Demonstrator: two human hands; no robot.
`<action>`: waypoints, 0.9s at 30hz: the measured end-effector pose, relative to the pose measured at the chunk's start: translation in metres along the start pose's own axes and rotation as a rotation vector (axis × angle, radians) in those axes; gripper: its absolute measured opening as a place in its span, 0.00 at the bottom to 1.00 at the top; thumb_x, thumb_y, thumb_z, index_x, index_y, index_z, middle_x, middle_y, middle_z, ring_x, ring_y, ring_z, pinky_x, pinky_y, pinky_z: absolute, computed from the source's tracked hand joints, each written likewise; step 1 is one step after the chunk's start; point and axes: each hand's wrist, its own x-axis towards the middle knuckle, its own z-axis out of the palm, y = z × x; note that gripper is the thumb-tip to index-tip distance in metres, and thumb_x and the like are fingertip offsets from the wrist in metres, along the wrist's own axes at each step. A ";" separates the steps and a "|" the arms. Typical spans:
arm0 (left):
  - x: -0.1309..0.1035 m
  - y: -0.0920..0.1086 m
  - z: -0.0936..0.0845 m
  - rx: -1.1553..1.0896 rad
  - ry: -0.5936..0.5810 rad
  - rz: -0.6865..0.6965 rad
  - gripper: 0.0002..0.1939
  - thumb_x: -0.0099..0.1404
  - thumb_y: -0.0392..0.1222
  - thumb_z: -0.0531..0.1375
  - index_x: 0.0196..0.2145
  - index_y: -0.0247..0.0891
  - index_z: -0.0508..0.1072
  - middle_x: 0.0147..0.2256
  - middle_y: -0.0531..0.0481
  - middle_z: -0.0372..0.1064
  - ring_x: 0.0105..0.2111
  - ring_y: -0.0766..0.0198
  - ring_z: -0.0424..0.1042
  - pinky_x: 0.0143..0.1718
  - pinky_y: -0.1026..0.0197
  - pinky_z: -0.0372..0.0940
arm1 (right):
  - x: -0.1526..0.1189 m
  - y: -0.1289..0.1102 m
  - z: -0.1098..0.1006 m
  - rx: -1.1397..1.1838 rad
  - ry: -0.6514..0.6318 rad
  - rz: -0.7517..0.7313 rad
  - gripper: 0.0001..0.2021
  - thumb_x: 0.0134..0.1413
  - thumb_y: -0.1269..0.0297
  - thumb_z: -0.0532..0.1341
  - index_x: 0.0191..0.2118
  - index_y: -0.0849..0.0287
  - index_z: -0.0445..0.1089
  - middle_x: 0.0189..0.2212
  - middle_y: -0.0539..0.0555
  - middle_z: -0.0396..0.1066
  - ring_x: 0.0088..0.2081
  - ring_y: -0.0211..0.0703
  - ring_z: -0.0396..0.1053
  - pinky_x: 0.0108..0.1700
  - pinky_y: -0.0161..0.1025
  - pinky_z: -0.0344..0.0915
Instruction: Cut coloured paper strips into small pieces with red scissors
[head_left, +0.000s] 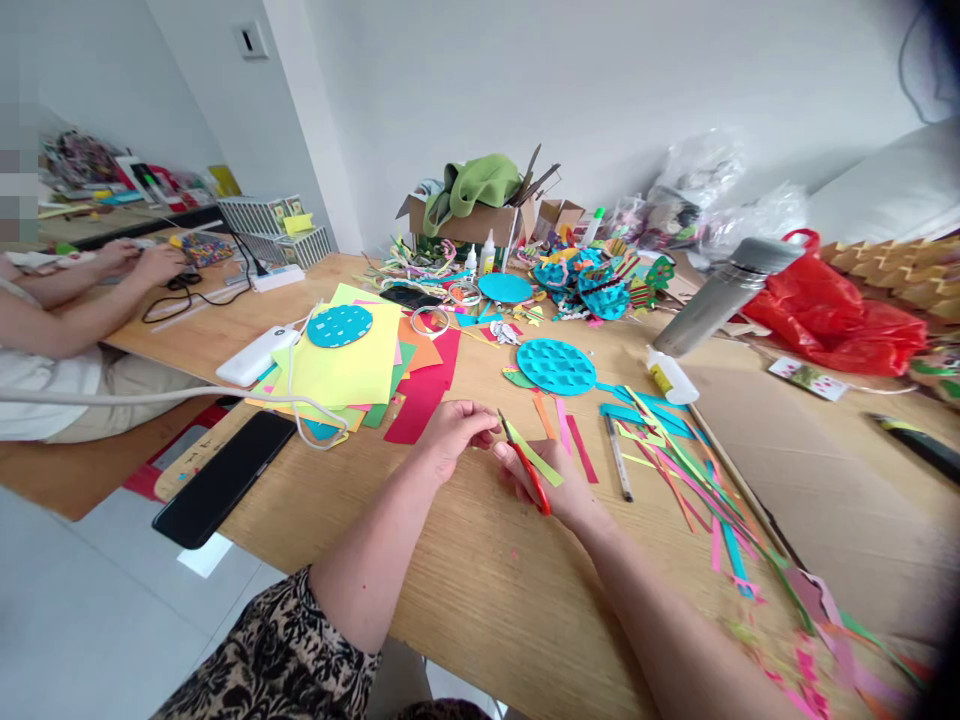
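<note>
Near the middle of the wooden table (pixel 450 540), my right hand (pixel 555 485) is closed on red-handled scissors (pixel 534 480), whose dark blades point up and left. A yellow-green paper strip (pixel 536 456) lies along the scissors, against the right hand. My left hand (pixel 459 432) is just left of the blades, thumb and fingertips pressed together; what they pinch is too small to name. Beyond the hands sits a blue woven paper disc (pixel 556 367). Short orange, pink and red strips (pixel 582 448) lie between it and my right hand.
Coloured sheets (pixel 341 355) and a black phone (pixel 225 480) are at left. A pen (pixel 619 458), glue bottle (pixel 671 377), grey flask (pixel 720 295), many paper strips and cardboard (pixel 817 480) are at right. A box (pixel 465 225) stands behind. Another person's hands (pixel 154 262) are far left.
</note>
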 end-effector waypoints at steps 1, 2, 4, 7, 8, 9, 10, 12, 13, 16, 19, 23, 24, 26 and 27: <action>0.000 0.000 0.000 -0.001 0.001 0.000 0.05 0.46 0.37 0.63 0.22 0.33 0.72 0.22 0.52 0.69 0.22 0.71 0.65 0.26 0.66 0.60 | 0.000 0.000 0.000 0.001 0.001 0.001 0.25 0.51 0.46 0.59 0.15 0.61 0.61 0.10 0.50 0.61 0.13 0.32 0.56 0.15 0.30 0.52; 0.000 0.000 0.000 -0.001 0.002 -0.001 0.05 0.46 0.37 0.63 0.22 0.33 0.72 0.22 0.52 0.69 0.22 0.71 0.65 0.26 0.66 0.60 | 0.000 -0.001 0.000 0.001 0.002 0.004 0.25 0.51 0.46 0.59 0.15 0.61 0.61 0.09 0.50 0.61 0.13 0.32 0.56 0.15 0.30 0.52; 0.000 0.000 0.000 0.001 0.004 -0.003 0.05 0.46 0.36 0.63 0.22 0.32 0.72 0.22 0.51 0.69 0.21 0.71 0.65 0.26 0.66 0.60 | 0.000 -0.002 0.000 0.001 0.001 0.017 0.25 0.51 0.45 0.59 0.16 0.62 0.62 0.09 0.50 0.61 0.12 0.32 0.56 0.15 0.30 0.52; 0.001 0.000 0.000 0.003 0.002 -0.002 0.05 0.46 0.36 0.63 0.22 0.32 0.72 0.22 0.51 0.69 0.21 0.71 0.65 0.26 0.66 0.60 | 0.000 -0.003 0.000 0.005 -0.004 0.024 0.25 0.50 0.45 0.59 0.17 0.62 0.63 0.10 0.50 0.61 0.12 0.32 0.56 0.15 0.30 0.52; 0.001 0.000 0.000 0.003 0.000 -0.001 0.05 0.46 0.36 0.63 0.22 0.32 0.72 0.22 0.51 0.69 0.21 0.71 0.65 0.26 0.66 0.60 | 0.000 -0.004 0.000 0.008 -0.003 0.023 0.25 0.50 0.44 0.59 0.17 0.62 0.63 0.10 0.51 0.61 0.12 0.33 0.56 0.15 0.30 0.52; 0.001 0.000 0.000 0.003 -0.002 0.000 0.05 0.46 0.36 0.63 0.22 0.32 0.71 0.22 0.51 0.69 0.21 0.71 0.65 0.26 0.66 0.60 | 0.000 -0.004 0.000 0.011 0.000 0.022 0.25 0.50 0.44 0.59 0.17 0.62 0.63 0.10 0.51 0.61 0.13 0.33 0.56 0.15 0.30 0.52; 0.001 0.000 -0.001 0.002 -0.003 0.000 0.05 0.46 0.36 0.63 0.22 0.32 0.71 0.22 0.51 0.69 0.21 0.71 0.65 0.26 0.66 0.60 | 0.000 -0.004 0.000 0.013 0.004 0.023 0.25 0.49 0.44 0.59 0.18 0.62 0.63 0.10 0.51 0.61 0.13 0.33 0.57 0.15 0.30 0.52; 0.001 0.001 -0.002 0.013 0.001 -0.002 0.05 0.46 0.37 0.63 0.22 0.32 0.71 0.22 0.50 0.69 0.21 0.71 0.65 0.26 0.66 0.60 | -0.001 -0.005 -0.001 0.013 0.014 0.030 0.25 0.49 0.43 0.59 0.18 0.62 0.63 0.10 0.51 0.61 0.13 0.33 0.57 0.15 0.30 0.52; 0.001 0.001 -0.003 0.032 0.011 -0.002 0.05 0.46 0.37 0.62 0.21 0.32 0.71 0.22 0.50 0.69 0.21 0.70 0.65 0.26 0.65 0.60 | -0.002 -0.006 -0.001 0.011 0.022 0.035 0.25 0.48 0.43 0.59 0.18 0.62 0.64 0.10 0.51 0.61 0.13 0.34 0.57 0.15 0.30 0.52; 0.003 0.003 -0.008 0.200 0.076 0.005 0.04 0.47 0.37 0.61 0.21 0.33 0.71 0.21 0.51 0.69 0.20 0.70 0.64 0.25 0.65 0.60 | -0.003 -0.007 -0.002 0.014 0.044 0.033 0.24 0.48 0.44 0.60 0.19 0.62 0.64 0.10 0.50 0.61 0.13 0.34 0.58 0.15 0.30 0.53; 0.005 0.002 -0.015 0.528 0.148 0.059 0.02 0.48 0.36 0.61 0.21 0.35 0.72 0.20 0.51 0.69 0.21 0.68 0.65 0.26 0.65 0.58 | -0.003 -0.008 -0.002 0.034 0.065 0.046 0.24 0.48 0.44 0.60 0.19 0.62 0.65 0.11 0.50 0.61 0.13 0.34 0.58 0.15 0.30 0.54; 0.008 -0.003 -0.022 0.885 0.134 0.080 0.05 0.50 0.39 0.61 0.20 0.37 0.74 0.22 0.49 0.72 0.25 0.64 0.69 0.26 0.64 0.57 | -0.002 -0.009 -0.003 0.061 0.099 0.069 0.24 0.48 0.43 0.60 0.19 0.62 0.66 0.11 0.50 0.61 0.13 0.34 0.58 0.15 0.30 0.53; 0.008 -0.004 -0.023 0.948 0.134 0.082 0.06 0.51 0.40 0.61 0.19 0.37 0.74 0.22 0.48 0.73 0.25 0.63 0.69 0.26 0.64 0.57 | -0.002 -0.009 -0.003 0.064 0.106 0.066 0.24 0.48 0.43 0.59 0.20 0.62 0.66 0.11 0.50 0.61 0.13 0.34 0.58 0.15 0.30 0.53; 0.008 -0.003 -0.024 1.049 0.132 0.089 0.08 0.52 0.43 0.60 0.20 0.39 0.75 0.23 0.47 0.73 0.27 0.61 0.70 0.27 0.63 0.57 | -0.002 -0.009 -0.003 0.060 0.121 0.059 0.24 0.48 0.43 0.59 0.20 0.62 0.66 0.11 0.50 0.61 0.13 0.34 0.57 0.15 0.30 0.53; 0.008 -0.002 -0.024 1.087 0.130 0.090 0.09 0.53 0.44 0.60 0.20 0.39 0.76 0.24 0.47 0.74 0.27 0.61 0.71 0.27 0.63 0.57 | -0.002 -0.009 -0.003 0.055 0.127 0.054 0.24 0.48 0.43 0.59 0.20 0.62 0.66 0.11 0.50 0.61 0.13 0.33 0.57 0.15 0.30 0.52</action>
